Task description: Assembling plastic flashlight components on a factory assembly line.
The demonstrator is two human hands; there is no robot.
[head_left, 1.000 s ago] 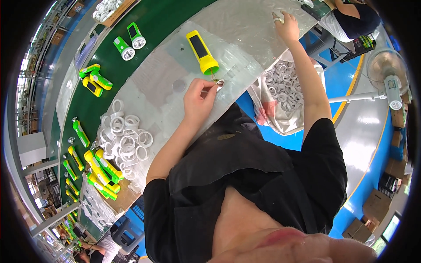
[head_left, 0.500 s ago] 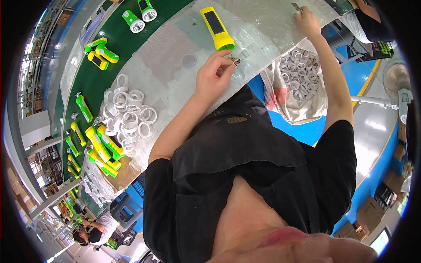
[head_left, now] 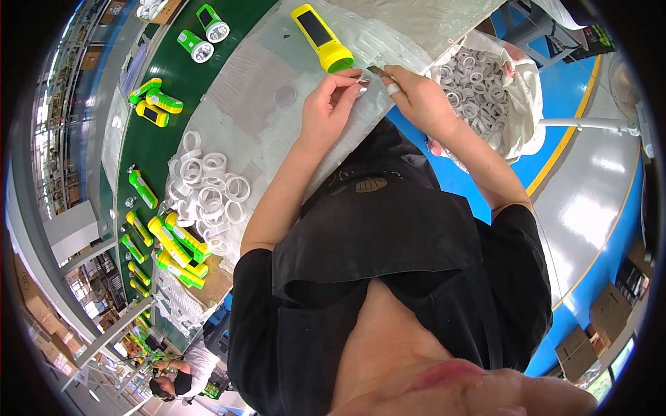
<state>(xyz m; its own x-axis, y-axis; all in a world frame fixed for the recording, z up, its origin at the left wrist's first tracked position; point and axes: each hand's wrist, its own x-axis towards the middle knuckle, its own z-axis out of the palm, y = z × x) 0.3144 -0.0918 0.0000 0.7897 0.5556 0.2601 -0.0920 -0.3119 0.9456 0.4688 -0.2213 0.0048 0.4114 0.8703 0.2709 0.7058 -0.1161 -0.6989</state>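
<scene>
A yellow flashlight body [head_left: 320,35] with a dark panel lies on the table, its green-rimmed open end towards me. Just below that end, my left hand [head_left: 326,111] pinches a small shiny piece [head_left: 361,84], partly hidden by the fingertips. Close on its right, my right hand [head_left: 423,97] grips a short, flat metal tool [head_left: 377,71] whose tip points at the shiny piece. A small gap separates the two hands. A clear round disc [head_left: 285,96] lies flat left of my left hand.
White rings [head_left: 208,191] are heaped on the table's left. More rings fill a white sack [head_left: 479,87] at the right edge. Flashlights, including a green one [head_left: 195,46] and a yellow one [head_left: 166,239], lie along the green belt [head_left: 163,66]. A person [head_left: 182,374] sits far lower left.
My right hand has come from the far right of the table, bringing the flat metal tool beside my left hand. My left hand still pinches the shiny piece. The view has shifted slightly.
</scene>
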